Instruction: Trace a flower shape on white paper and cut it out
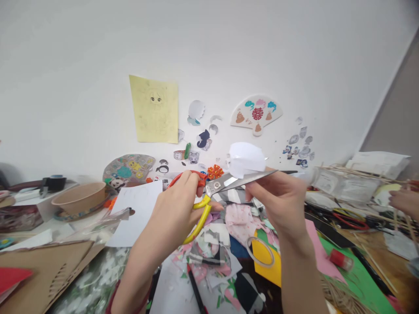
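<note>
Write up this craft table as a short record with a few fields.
Left hand: grips the orange-and-yellow-handled scissors
Right hand: pinches a white paper cutout by the blades
Under the hands: coloured paper scraps, a roll of clear tape
Table, left: kraft paper bowl
Table, right: another person's hand
Wall: pencil sketch on yellow paper

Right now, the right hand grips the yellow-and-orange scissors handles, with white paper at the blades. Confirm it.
Wrong hand: the left hand, not the right hand, grips the yellow-and-orange scissors handles, as the head view shows. The white paper is at the blades, as you said.
</note>
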### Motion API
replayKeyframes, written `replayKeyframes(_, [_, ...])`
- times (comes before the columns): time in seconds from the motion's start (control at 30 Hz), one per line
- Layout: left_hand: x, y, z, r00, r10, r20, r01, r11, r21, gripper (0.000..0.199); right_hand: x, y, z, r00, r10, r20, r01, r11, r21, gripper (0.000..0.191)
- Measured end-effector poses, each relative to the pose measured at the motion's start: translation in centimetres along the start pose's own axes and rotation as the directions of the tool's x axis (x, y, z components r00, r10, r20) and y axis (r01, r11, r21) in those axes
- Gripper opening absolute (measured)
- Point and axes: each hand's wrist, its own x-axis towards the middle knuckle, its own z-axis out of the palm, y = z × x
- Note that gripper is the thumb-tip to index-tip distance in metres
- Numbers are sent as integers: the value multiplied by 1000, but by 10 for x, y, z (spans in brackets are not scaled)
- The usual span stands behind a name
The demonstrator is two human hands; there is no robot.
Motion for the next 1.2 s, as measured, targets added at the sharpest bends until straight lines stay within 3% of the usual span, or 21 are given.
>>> replayKeyframes(0.4, [-2, -3, -3, 1000, -5, -9, 5, 1000, 28, 28, 0, 5, 11, 997, -46, -69, 50, 997, 58, 17])
replayKeyframes(1.2, [-5, -5, -3, 1000, 15, 6, -16, 999, 48, 31, 0, -4, 0, 997, -77, -29, 77, 997, -27, 16])
